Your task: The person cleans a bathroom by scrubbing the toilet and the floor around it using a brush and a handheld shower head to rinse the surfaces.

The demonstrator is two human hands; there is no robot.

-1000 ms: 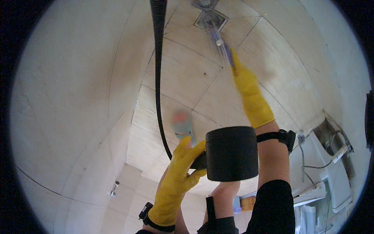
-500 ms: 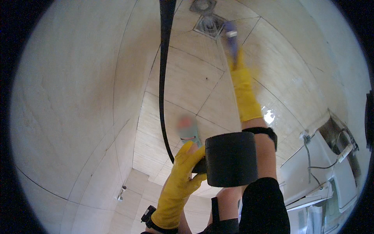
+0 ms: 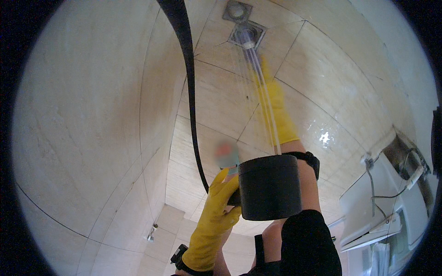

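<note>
My left hand (image 3: 212, 221), in a yellow rubber glove, is wrapped round the handle of a black shower head (image 3: 270, 188). A black hose (image 3: 189, 87) runs up from beside that hand. Thin jets of water stream from the shower head toward the floor drain (image 3: 260, 38). My right hand (image 3: 276, 106), also gloved in yellow, reaches far forward and grips a purple-handled brush (image 3: 249, 50). The brush end lies over the square drain opening, blurred by motion and water. Beyond it sits a square drain cover (image 3: 237, 12) with a round centre.
Beige tiles (image 3: 216, 87) cover the floor, with wet, shiny patches to the right. A tiled wall (image 3: 92, 115) rises on the left. At the lower right stands a white fixture (image 3: 373, 198) with a grey hose and cable. A foot in a pale green slipper (image 3: 228, 158) is near the left hand.
Water now streams from the shower head. My right hand and the brush have moved left, onto the drain opening. The hose's upper part has swung left.
</note>
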